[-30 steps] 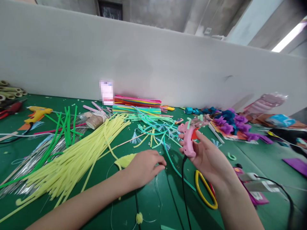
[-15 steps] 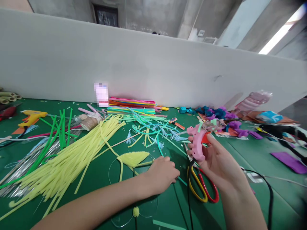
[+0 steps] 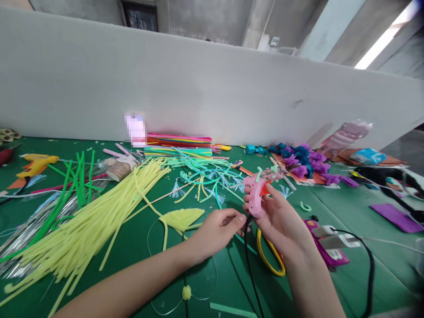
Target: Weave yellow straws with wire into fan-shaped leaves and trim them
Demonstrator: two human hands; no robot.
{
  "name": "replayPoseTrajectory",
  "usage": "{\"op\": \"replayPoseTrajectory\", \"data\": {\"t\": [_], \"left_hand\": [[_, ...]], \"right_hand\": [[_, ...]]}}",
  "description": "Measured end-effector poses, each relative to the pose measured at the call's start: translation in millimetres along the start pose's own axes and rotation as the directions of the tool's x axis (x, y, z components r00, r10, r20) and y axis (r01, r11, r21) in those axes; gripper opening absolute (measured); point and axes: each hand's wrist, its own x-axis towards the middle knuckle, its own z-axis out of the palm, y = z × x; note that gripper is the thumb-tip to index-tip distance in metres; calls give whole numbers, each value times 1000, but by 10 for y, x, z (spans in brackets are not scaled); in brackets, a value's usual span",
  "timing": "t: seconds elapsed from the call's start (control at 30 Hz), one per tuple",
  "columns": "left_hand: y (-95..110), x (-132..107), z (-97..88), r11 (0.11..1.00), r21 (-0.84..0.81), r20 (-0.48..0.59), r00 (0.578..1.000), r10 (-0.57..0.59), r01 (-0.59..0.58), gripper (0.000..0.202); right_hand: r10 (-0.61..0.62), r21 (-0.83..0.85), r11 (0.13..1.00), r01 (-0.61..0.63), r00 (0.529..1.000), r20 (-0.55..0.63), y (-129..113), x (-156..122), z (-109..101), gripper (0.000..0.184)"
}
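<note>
My right hand (image 3: 278, 216) is wrapped round the handle of a pink glue gun (image 3: 256, 191), which is held up with its nozzle pointing right; its black cord (image 3: 249, 265) hangs down toward me. My left hand (image 3: 217, 232) rests low over the green table (image 3: 139, 247), fingers curled in a pinch just left of the gun's handle. What it pinches is too small to make out. A yellow fringed leaf shape (image 3: 181, 218) on thin wire lies just left of that hand.
A big heap of pale yellow strips (image 3: 96, 216) fills the left. Green strips (image 3: 79, 181), a yellow glue gun (image 3: 35, 161), stacked coloured strips (image 3: 179, 143), purple and blue paper flowers (image 3: 306, 161) and yellow-handled scissors (image 3: 268, 260) lie around. A white wall (image 3: 212, 92) backs the table.
My left hand has lifted slightly and moved right, close to the glue gun's handle. My right hand has brought the gun a little lower and leftward. The view has shifted.
</note>
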Motion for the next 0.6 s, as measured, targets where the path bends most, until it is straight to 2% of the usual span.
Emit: {"op": "replayPoseTrajectory", "data": {"t": [0.13,0.27,0.37,0.47,0.6], "left_hand": [[26,-5,16,973,-194,15,992,-121,122,28],[29,-19,0,926,-339,41,986,-163,167,27],[40,-31,-11,902,-387,49,981,-187,191,28],[55,-45,-8,929,-327,34,984,-173,175,29],[6,-62,26,992,-99,-7,997,-78,77,31]], "right_hand": [[64,-15,998,-64,997,35,48,16,38,18],[57,-23,998,-56,996,66,67,40,49,19],[66,7,998,-67,994,86,79,56,60,24],[63,56,996,-67,995,80,93,62,84,27],[70,96,992,-78,994,86,126,50,141,29]]}}
